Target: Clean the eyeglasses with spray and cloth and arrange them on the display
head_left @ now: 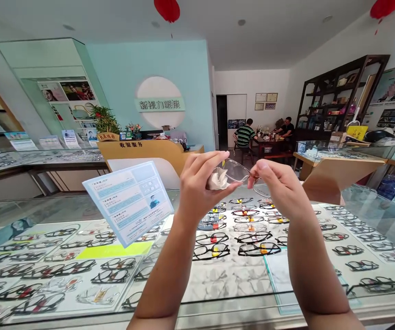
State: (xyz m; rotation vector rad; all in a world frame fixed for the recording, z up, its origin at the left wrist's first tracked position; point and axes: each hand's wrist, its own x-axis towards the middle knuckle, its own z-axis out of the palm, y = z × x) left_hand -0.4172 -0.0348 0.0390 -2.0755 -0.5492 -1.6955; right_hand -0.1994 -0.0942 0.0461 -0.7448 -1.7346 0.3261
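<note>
A pair of thin-rimmed eyeglasses (236,170) is held up between my two hands, above the glass counter. My left hand (195,183) is closed around a crumpled white tissue (218,179). Its thumb and fingertips lie along the lower and upper edges of one lens. My right hand (282,187) pinches the glasses near the middle of the frame, thumb on top. The second lens hangs below the right fingers, partly hidden by them.
Rows of eyeglasses (250,237) lie inside the glass display counter (218,298). A blue-and-white leaflet card (132,199) stands on it at left, and a brown panel (338,176) at right. Farther back are a cashier desk (142,158) and two people at a table (268,143).
</note>
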